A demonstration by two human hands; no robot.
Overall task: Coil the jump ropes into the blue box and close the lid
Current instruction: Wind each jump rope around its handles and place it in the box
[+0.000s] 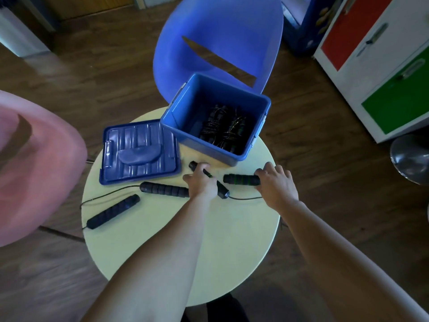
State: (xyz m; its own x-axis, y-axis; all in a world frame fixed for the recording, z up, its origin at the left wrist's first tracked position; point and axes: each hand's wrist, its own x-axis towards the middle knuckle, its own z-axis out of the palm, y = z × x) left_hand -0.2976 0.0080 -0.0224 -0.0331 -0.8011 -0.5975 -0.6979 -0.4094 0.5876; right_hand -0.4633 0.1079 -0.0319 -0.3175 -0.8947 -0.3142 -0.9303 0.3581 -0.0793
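— Where are the jump ropes?
— Some lie as coiled ropes (222,131) inside the open blue box (204,147), at the far side of the round tabletop (162,247). The lid (139,152) lies flat just left of it.
— And the hands?
— The left hand (202,181) curls over a green-banded handle (221,190) in front of the box. The right hand (276,184) grips a second handle (241,179). Two spare handles (164,189) lie further left, untouched.

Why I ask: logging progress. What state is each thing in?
blue box: open, coiled ropes inside.
lid: off, flat beside the box.
left hand: grips one green-ringed handle.
right hand: grips the other green-ringed handle.
black-handled rope: uncoiled, loose on the table.
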